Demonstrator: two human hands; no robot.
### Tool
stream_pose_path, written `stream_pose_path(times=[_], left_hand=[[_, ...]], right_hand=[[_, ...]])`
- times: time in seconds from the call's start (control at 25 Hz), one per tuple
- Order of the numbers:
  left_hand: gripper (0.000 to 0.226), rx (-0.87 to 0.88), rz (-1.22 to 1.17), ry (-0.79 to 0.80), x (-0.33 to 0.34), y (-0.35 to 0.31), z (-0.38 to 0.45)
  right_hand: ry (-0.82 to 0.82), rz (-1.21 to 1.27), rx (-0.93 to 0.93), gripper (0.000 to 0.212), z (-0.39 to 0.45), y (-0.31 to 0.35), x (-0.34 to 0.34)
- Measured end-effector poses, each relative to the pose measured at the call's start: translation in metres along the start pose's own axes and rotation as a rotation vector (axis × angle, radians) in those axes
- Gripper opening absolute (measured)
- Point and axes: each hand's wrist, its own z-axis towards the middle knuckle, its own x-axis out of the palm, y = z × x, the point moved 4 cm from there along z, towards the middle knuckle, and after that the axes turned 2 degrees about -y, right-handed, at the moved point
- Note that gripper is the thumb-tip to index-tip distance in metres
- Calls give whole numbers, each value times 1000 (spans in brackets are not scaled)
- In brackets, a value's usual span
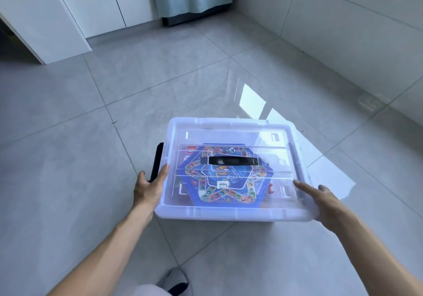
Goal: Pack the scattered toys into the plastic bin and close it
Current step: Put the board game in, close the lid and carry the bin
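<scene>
- Slippered foot (177,279) shows at the bottom edge, on the grey tiled floor (68,170).
- Left hand (150,187) lies against the left side of the plastic bin (231,212), fingers extended beside the black side latch (157,160).
- Right hand (320,198) presses straight fingers on the lid's (229,124) right near corner.
- Bin sits on the floor, lid on, black carry handle (233,160) at centre.
- Hexagonal game board (226,181) shows through the clear lid.
</scene>
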Motion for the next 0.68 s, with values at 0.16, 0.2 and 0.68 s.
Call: stream_pose_path(times=[0.16,0.2,0.68], left_hand=[[57,170,23,-113,-5,-9,-5],[50,205,36,-130,-5,-10,-5],[35,545,394,-258,-4,-33,-8]], right_hand=[[-331,-240,-413,43,-19,14,-3],[-401,-336,-502,39,-23,18,-3],[-380,-489,-607,25,-22,23,6]])
